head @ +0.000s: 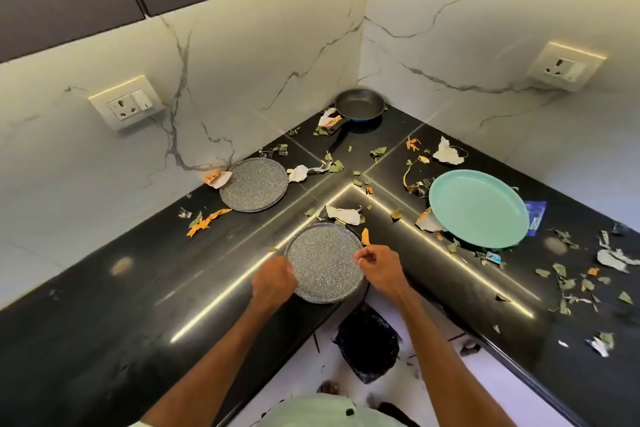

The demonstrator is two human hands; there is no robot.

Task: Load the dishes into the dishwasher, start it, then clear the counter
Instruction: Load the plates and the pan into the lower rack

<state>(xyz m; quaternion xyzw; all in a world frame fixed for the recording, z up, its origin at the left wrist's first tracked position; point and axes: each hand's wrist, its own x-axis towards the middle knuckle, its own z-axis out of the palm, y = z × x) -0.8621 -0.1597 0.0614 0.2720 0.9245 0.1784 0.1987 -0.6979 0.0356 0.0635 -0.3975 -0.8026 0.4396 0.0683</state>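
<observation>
Both hands flank the near speckled plate (323, 262) at the inner corner of the tabletop (138, 288)

The left hand (275, 279) sits at this plate's left rim and the right hand (377, 269) at its right rim, equally near. The fingers (358, 258) of both are curled at the edge, though whether they already pinch it cannot be told. The plate is round and lies flat. Behind it to the left lies a second speckled plate (254, 184), to its right a turquoise plate (479, 208), and far behind it a frying pan (360, 104) in the marble wall corner. Leaf and paper scraps (343, 215) litter the glossy black surface all round it
</observation>
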